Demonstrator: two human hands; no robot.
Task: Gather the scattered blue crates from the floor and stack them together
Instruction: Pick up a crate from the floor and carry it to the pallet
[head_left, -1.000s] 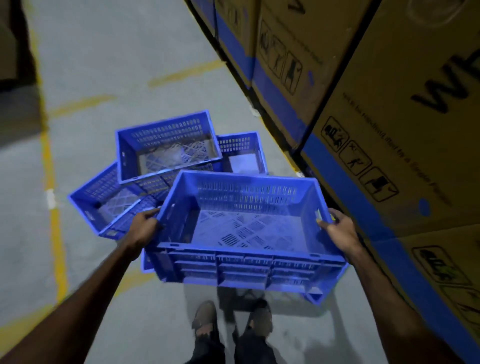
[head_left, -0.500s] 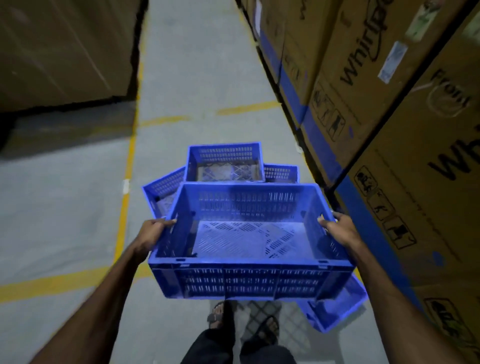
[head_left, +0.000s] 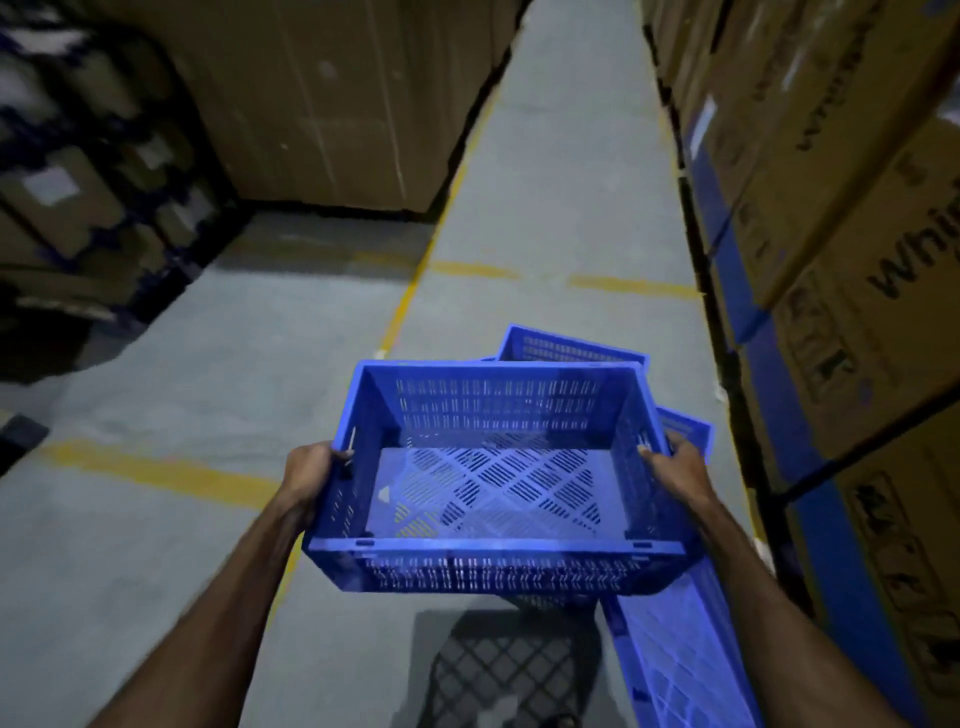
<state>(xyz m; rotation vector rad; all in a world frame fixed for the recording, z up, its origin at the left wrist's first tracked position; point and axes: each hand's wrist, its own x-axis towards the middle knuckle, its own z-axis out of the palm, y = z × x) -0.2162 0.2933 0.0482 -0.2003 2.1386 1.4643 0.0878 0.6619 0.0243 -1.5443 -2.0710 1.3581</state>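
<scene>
I hold an empty blue perforated crate (head_left: 493, 483) up off the floor, level, in front of me. My left hand (head_left: 311, 470) grips its left wall and my right hand (head_left: 678, 470) grips its right wall. Beyond its far edge the rim of another blue crate (head_left: 571, 345) shows on the floor, with a further blue crate edge (head_left: 685, 426) sticking out behind my right hand. One more blue crate (head_left: 680, 654) lies on the floor at lower right, below the held one. Most of the floor crates are hidden by the held crate.
Tall cardboard boxes with blue bands (head_left: 841, 270) line the right side of the aisle. More big cartons (head_left: 332, 104) stand at the back left, and dark racking (head_left: 93, 182) at the far left. Yellow floor lines (head_left: 156, 473) cross the grey concrete.
The held crate has risen and my view has swung up and left along the aisle. The floor crates now sit mostly hidden behind and to the right of it.
</scene>
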